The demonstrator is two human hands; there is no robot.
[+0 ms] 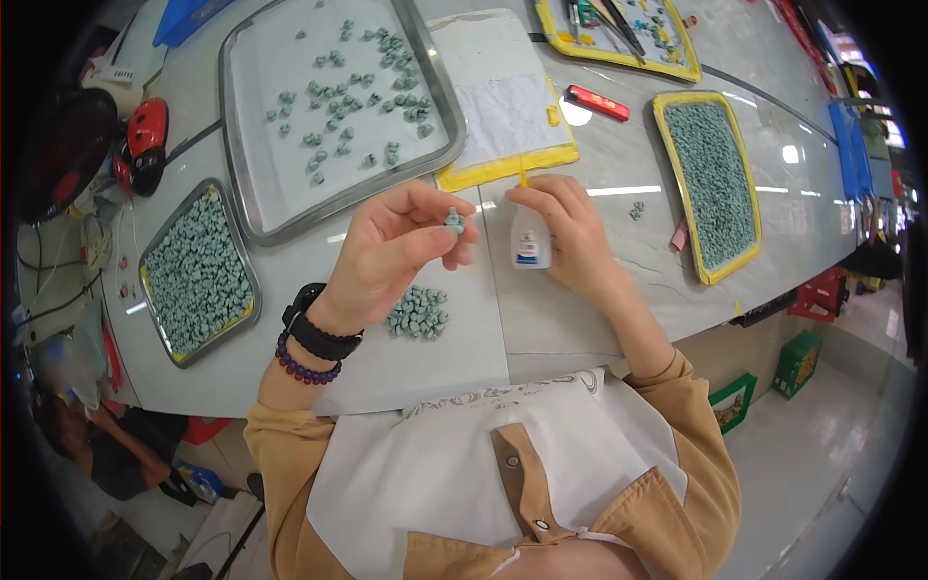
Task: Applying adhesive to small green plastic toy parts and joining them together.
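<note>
Grey-green and knobbly, a small piece [453, 221] is being pinched by the left hand [385, 246] above the tabletop [440, 369], while the right hand [576, 232] is gripping an upright white squeeze bottle [528, 232] alongside.

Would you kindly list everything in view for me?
Held piece: 1, grey-green, in left hand
Bottle: 1, white, yellow-tipped, in right hand
Loose pile: uncounted, grey-green, below left hand
Large tray: 1, silver, upper left
Small tray: 1, silver and yellow, left
Board: 1, white, yellow-edged, top centre
Other trays: 2, yellow-edged, right and top right
Slim object: 1, red, right of board
Ladybird-shaped object: 1, red and black, left
Crates: 2, green, lower right
Co-worker: 1, dark clothing, lower left
Smaller items: uncounted, mixed, elsewhere
Sleeves: 2, tan, lower edge
Wristband: 1, black, left wrist
Bracelet: 1, purplish, left wrist
Hands: 2, bare, centre
</note>
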